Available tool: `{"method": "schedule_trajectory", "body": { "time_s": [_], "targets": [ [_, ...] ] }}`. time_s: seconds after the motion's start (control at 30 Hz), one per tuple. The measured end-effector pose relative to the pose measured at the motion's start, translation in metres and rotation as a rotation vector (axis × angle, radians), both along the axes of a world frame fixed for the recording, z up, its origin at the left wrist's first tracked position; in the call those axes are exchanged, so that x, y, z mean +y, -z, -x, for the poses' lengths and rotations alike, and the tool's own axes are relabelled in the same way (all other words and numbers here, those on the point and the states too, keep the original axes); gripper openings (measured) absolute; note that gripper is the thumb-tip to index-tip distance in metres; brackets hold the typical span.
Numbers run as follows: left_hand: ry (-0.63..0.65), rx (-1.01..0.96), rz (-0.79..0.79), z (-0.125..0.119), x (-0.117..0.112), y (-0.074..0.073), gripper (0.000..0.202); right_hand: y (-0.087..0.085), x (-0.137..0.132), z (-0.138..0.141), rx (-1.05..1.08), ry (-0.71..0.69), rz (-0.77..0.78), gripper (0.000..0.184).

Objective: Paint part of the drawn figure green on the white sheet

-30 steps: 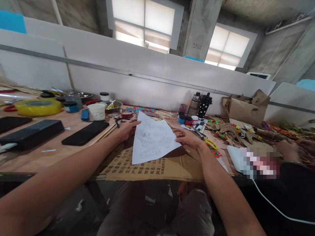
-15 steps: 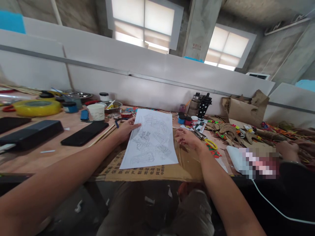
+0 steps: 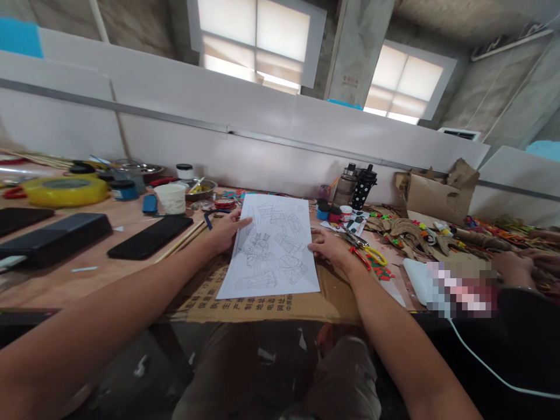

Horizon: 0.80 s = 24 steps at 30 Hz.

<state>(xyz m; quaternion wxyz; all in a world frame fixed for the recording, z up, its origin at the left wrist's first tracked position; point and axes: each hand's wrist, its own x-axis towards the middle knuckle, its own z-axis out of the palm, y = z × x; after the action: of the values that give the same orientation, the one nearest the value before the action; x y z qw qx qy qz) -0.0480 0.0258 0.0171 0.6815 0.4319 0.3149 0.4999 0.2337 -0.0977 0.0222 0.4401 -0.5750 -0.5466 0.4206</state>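
Paper (image 3: 272, 251), white, grey line drawings (image 3: 256, 252), left fingers (image 3: 246, 222) and right fingers (image 3: 317, 247) pinching opposite edges

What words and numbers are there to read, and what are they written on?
"产地": on the cardboard
"地址": on the cardboard
"电话": on the cardboard
"网址": on the cardboard
The cardboard's other characters: partly covered or too blurred.
Red writing on the concrete pillar: too blurred.
Small white jar: label too small.
Drawing paper: no words I can make out.
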Motion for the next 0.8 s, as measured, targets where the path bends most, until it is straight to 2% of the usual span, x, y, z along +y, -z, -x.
{"method": "schedule_trajectory", "body": {
  "time_s": [0.17,0.4,0.7,0.8],
  "targets": [
    [0.039,0.030,-0.031,-0.0002,-0.0018,0.0001,0.038,0.0039,0.0051,-0.0023,-0.008,0.042,-0.002,0.054],
    [0.055,0.016,-0.090,0.0000,-0.0015,0.0001,0.042,0.0027,0.0064,-0.0050,-0.029,0.019,-0.019,0.052],
    [0.091,0.008,-0.123,0.0010,0.0000,0.0015,0.044,0.0055,0.0068,-0.0054,-0.064,-0.020,-0.029,0.021],
    [0.127,0.039,-0.120,0.0011,0.0018,0.0048,0.045,0.0075,0.0089,-0.0076,-0.067,-0.014,-0.031,0.017]
  ]
}}
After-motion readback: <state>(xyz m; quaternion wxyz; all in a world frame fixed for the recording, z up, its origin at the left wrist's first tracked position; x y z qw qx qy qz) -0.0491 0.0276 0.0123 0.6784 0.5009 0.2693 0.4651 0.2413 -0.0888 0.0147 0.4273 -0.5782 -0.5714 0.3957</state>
